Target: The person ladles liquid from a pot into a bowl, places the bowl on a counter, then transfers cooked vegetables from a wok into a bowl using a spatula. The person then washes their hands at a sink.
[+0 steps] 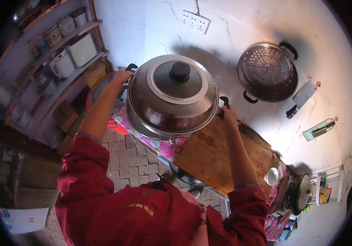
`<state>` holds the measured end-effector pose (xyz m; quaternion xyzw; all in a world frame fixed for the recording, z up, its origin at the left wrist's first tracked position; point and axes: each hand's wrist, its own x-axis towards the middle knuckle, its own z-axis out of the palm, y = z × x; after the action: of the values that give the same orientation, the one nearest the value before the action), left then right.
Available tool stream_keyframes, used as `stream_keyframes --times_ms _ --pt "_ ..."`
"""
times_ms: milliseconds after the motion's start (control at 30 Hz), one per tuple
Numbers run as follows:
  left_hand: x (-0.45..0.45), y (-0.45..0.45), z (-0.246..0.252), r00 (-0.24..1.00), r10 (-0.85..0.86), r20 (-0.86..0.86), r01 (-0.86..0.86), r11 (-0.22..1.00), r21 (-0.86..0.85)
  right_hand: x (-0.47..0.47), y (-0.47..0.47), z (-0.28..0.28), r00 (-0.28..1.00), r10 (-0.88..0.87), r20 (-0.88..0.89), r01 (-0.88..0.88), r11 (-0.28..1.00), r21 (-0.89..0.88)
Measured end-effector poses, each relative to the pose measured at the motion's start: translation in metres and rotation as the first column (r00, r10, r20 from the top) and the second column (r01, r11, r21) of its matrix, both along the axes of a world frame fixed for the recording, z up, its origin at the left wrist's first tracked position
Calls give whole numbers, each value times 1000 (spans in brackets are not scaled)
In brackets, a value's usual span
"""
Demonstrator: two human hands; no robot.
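Observation:
A large metal steamer pot (163,123) with a domed lid (176,107) is in front of me; the lid has a glass centre and a black knob (179,72). My left hand (123,75) is closed around a black side handle at the pot's upper left. On the right, my right hand (229,113) grips the opposite black handle. Below the pot show a floral tablecloth (176,147) and a large wooden board (213,153). Whether the pot rests on another vessel beneath it, I cannot tell.
A perforated steamer pan (268,72), a cleaver (305,93) and a green grater (319,129) hang on the wall. A white bowl (271,176) stands at the board's right edge, near a lidded pan (303,192). Shelves (71,69) with jars are at left, beside a red-rimmed basin (102,89).

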<state>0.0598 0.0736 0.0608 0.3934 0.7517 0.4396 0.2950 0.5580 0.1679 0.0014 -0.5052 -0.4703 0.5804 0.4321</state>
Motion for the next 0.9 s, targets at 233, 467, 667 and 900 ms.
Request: stream_keyframes --times_ms 233,467,667,900 --pt "-27 -29 -24 990 110 94 -104 993 -64 -57 -9 3 994 11 -112 -18 998 -68" --pt "-48 -13 -49 974 209 90 -203 977 -71 -54 9 -4 991 109 -77 -111 994 -13" --pt "-117 -23 -84 965 137 222 -142 990 5 -65 16 -7 979 202 -16 -202 979 11" --pt "-84 -42 -95 996 19 -86 5 963 270 -4 -1 -29 949 -77 304 13 978 206"
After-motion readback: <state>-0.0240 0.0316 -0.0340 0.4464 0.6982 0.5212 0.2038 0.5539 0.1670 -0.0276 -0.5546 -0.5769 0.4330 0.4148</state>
